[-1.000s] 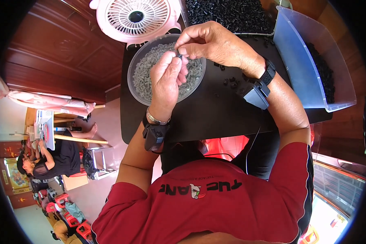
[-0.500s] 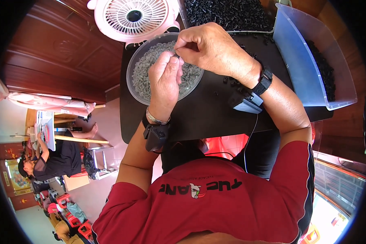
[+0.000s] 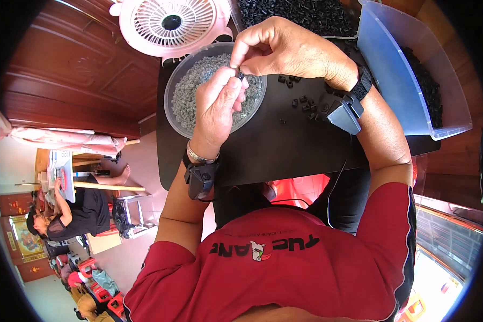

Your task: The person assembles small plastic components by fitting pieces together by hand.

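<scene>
A small black part (image 3: 240, 74) is held pinched between the fingertips of the left hand (image 3: 216, 107) and those of the right hand (image 3: 284, 51), directly above the round clear bowl (image 3: 172, 104) of fine grey pieces. The fingers of both hands are closed together on the part; whether a grey piece is also gripped cannot be told, since the fingertips hide it. For the step to be done well, it is judged that the two hands should be kept low over the bowl (so that anything dropped falls back in), the part should be turned until its opening faces the thumb, and pressure should be applied squarely rather than at a slant.

A scatter of loose black parts (image 3: 301, 102) is seen on the black counter (image 3: 284, 150), just beside the right wrist. A translucent blue bin (image 3: 392, 59), rectangular and tilted, is placed at the right edge of the counter, with dark parts heaped along its far side. A shallow tray of black parts (image 3: 295, 13) lies at the top, and a pink round fan (image 3: 169, 24) stands just behind the bowl. No labels are visible on bowl, bin or tray. A framed picture in red and gold (image 3: 19, 236) hangs far off at lower left.
</scene>
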Motion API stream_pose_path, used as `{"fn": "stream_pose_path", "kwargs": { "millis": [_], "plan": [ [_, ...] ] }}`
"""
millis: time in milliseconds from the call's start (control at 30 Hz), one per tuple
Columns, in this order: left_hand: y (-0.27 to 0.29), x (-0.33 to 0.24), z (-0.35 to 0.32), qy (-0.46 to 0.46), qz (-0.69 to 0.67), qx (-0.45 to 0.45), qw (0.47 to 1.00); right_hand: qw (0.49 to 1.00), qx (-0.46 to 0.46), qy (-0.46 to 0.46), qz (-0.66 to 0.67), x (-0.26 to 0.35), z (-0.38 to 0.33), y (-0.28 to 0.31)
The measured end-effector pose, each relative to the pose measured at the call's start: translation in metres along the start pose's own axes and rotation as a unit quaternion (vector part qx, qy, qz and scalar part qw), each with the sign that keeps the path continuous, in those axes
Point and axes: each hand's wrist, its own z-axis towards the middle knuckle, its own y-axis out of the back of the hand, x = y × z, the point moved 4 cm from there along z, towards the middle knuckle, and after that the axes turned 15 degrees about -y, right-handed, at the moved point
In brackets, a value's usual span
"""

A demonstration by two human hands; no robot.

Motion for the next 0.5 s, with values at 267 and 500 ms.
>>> {"fn": "stream_pose_path", "kwargs": {
  "millis": [267, 500],
  "plan": [
    [-0.003, -0.002, 0.0, -0.011, 0.033, 0.024, 0.999, 0.999, 0.016, -0.01, -0.045, 0.003, -0.003, 0.002],
    [0.0, 0.004, -0.003, 0.027, 0.069, 0.011, 0.997, 0.981, -0.079, 0.04, -0.171, 0.013, -0.008, -0.007]
  ]
}}
